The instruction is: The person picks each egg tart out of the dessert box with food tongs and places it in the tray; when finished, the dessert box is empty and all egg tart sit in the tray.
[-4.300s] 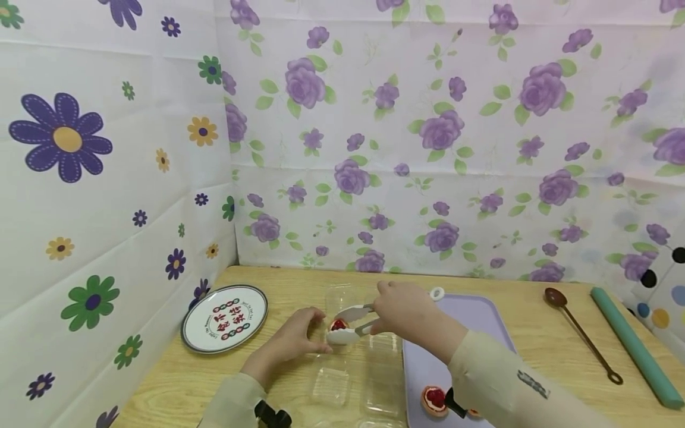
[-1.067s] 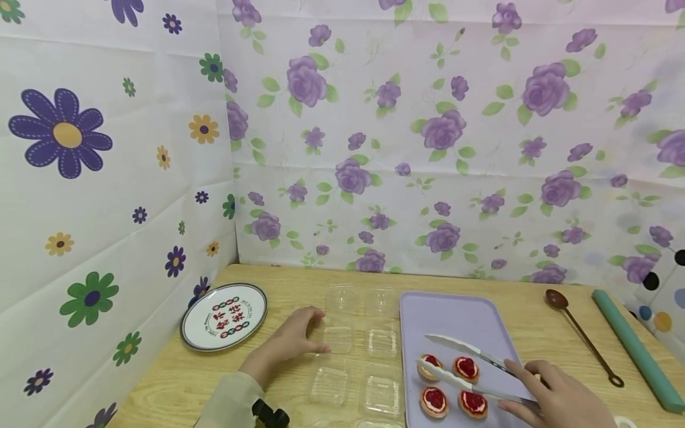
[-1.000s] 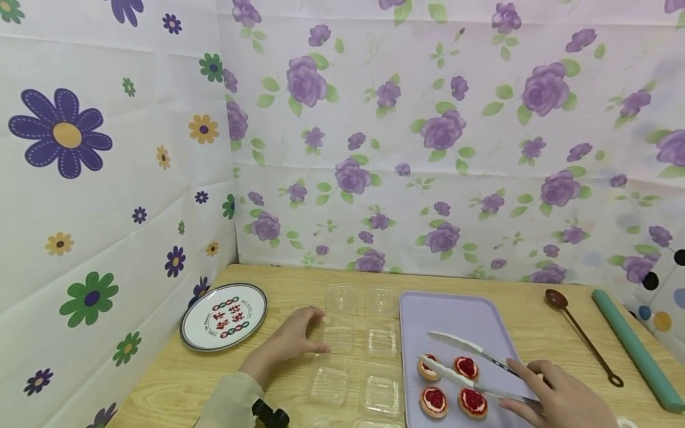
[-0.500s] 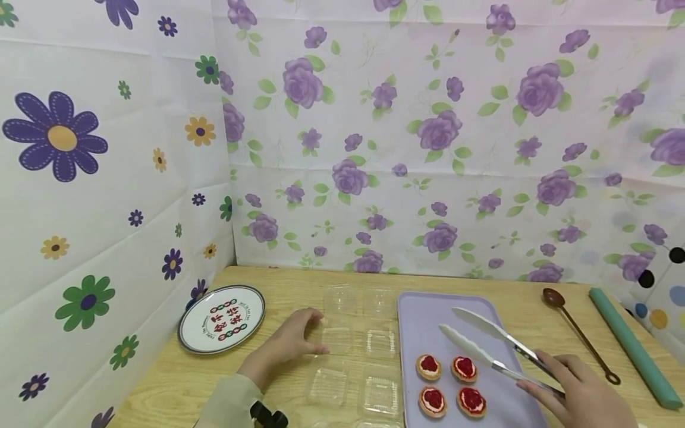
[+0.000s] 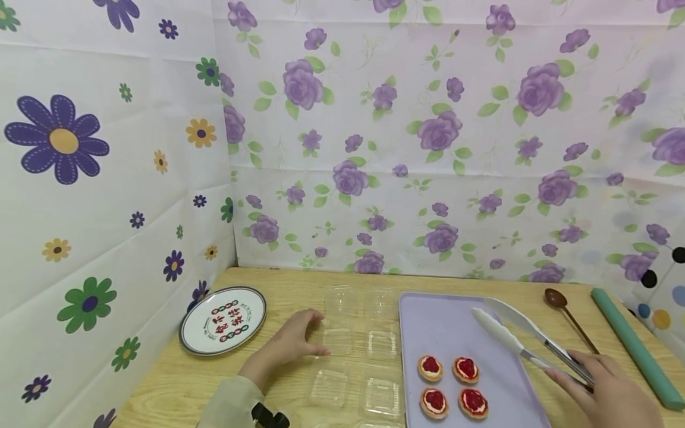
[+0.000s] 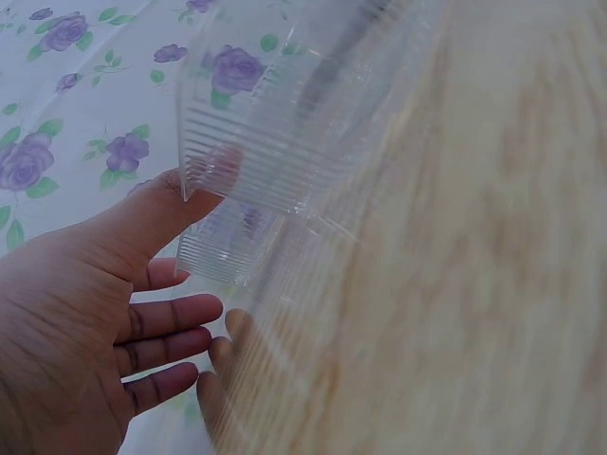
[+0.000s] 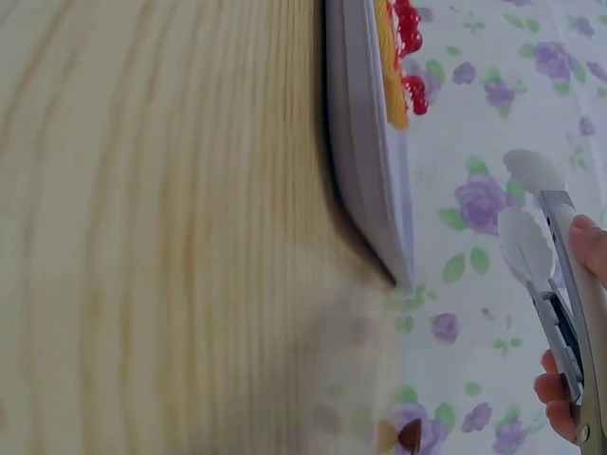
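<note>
My left hand [image 5: 291, 337] lies at the left side of a clear plastic container [image 5: 338, 336], fingers loosely spread. In the left wrist view, its thumb tip shows through the ribbed plastic [image 6: 256, 152]; whether it presses there, I cannot tell. My right hand [image 5: 610, 380] holds tongs [image 5: 535, 340] with white tips, over the right side of the lilac tray [image 5: 439, 318]. The tong tips stand apart with nothing between them, as the right wrist view also shows. Several small tarts with red topping, such as the back left tart [image 5: 430, 368], sit on the tray's near half.
More clear containers stand between my left hand and the tray, including a ribbed container [image 5: 381, 392] at the front. A white plate [image 5: 223, 321] with red lettering lies at the left. Right of the tray are a brown ladle [image 5: 556, 297] and a green roll [image 5: 634, 348].
Earlier the tongs held a tart over the container by my left hand. Then they were over the tarts on the tray; now they have lifted and moved right. My left hand has stayed put.
</note>
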`<state>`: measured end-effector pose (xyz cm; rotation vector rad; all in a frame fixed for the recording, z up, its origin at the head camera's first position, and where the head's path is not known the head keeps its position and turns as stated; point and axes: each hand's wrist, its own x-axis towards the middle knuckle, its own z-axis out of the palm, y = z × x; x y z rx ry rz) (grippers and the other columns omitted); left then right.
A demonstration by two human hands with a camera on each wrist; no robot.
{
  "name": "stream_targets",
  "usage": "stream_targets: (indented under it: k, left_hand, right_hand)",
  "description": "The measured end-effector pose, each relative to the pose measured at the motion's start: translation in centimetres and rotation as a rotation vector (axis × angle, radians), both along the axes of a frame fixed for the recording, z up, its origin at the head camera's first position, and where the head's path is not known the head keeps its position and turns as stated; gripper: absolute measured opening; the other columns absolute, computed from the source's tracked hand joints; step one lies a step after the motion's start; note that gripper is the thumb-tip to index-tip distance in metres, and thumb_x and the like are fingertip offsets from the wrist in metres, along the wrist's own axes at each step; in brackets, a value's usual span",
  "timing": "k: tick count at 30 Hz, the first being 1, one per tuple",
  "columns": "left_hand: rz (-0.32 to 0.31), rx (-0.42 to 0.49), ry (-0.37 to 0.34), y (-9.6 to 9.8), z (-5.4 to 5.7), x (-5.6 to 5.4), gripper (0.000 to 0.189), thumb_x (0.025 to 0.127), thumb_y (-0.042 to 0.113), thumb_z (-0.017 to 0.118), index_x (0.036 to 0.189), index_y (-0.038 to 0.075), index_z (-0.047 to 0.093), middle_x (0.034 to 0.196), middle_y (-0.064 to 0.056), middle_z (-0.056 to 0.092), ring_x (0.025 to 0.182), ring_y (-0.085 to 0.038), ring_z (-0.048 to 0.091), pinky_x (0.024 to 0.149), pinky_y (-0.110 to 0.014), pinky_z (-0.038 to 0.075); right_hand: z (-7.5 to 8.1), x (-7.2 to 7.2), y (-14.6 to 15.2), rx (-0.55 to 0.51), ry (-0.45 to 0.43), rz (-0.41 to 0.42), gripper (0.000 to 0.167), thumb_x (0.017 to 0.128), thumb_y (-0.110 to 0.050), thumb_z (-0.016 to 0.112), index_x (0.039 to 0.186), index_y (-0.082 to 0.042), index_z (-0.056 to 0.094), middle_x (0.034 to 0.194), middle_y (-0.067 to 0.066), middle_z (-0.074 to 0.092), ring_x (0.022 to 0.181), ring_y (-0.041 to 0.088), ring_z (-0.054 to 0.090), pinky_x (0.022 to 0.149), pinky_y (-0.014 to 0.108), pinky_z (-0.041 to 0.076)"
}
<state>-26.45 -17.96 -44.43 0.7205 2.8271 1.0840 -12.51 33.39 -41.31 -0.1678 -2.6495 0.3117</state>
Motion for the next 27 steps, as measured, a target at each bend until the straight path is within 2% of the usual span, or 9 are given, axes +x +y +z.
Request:
stream_targets:
  k: [5,8,11,14,19,27]
  left_hand:
    - [0.01,0.002,-0.01,0.0,0.0,0.0,0.076,0.071,0.039,0.083,0.128,0.001,0.051,0.123,-0.016,0.057,0.118,-0.032,0.052,0.105,-0.051,0.04]
    - [0.006,0.0,-0.006,0.0,-0.1,0.0,0.076,0.071,0.039,0.083,0.128,0.001,0.051,0.123,-0.015,0.057,0.117,-0.032,0.052,0.105,-0.051,0.04]
    - [0.0,0.0,0.002,0.0,-0.1,-0.1,0.076,0.071,0.039,0.083,0.128,0.0,0.051,0.122,-0.015,0.057,0.116,-0.032,0.052,0.104,-0.052,0.04]
    - [0.002,0.0,0.004,-0.1,-0.2,-0.1,0.076,0.071,0.039,0.083,0.128,0.0,0.051,0.122,-0.015,0.057,0.117,-0.032,0.052,0.104,-0.052,0.04]
    - [0.006,0.003,0.003,-0.1,-0.3,-0.1,0.076,0.071,0.039,0.083,0.128,0.0,0.051,0.122,-0.015,0.057,0.117,-0.032,0.052,0.105,-0.052,0.04]
    - [0.003,0.009,-0.016,-0.1,-0.4,-0.2,0.077,0.072,0.042,0.082,0.13,0.003,0.05,0.123,-0.013,0.057,0.118,-0.03,0.052,0.105,-0.051,0.041]
  right_hand:
    - [-0.1,-0.4,1.8,-0.003,-0.163,-0.024,0.081,0.084,-0.061,0.062,0.113,0.015,0.058,0.087,0.03,0.059,0.056,0.023,0.055,0.049,0.039,0.046]
    - [-0.3,-0.5,2.7,0.0,-0.248,-0.05,0.089,0.084,-0.065,0.058,0.116,0.018,0.055,0.088,0.033,0.058,0.061,0.031,0.058,0.053,0.043,0.049]
    - [-0.7,-0.5,3.5,0.017,-0.265,-0.09,0.091,0.083,-0.066,0.059,0.115,0.019,0.054,0.093,0.039,0.056,0.073,0.043,0.059,0.061,0.05,0.051]
    - [-1.2,-0.6,4.3,0.027,-0.281,-0.134,0.092,0.083,-0.066,0.057,0.115,0.02,0.054,0.097,0.041,0.055,0.082,0.048,0.056,0.068,0.054,0.05]
    - [-1.9,-0.8,5.3,0.012,-0.342,-0.206,0.096,0.084,-0.07,0.052,0.115,0.021,0.052,0.099,0.041,0.053,0.086,0.045,0.054,0.072,0.055,0.049]
    - [-2.1,-0.8,5.4,0.042,-0.402,-0.273,0.093,0.084,-0.068,0.054,0.114,0.02,0.053,0.093,0.036,0.055,0.082,0.039,0.055,0.07,0.049,0.051]
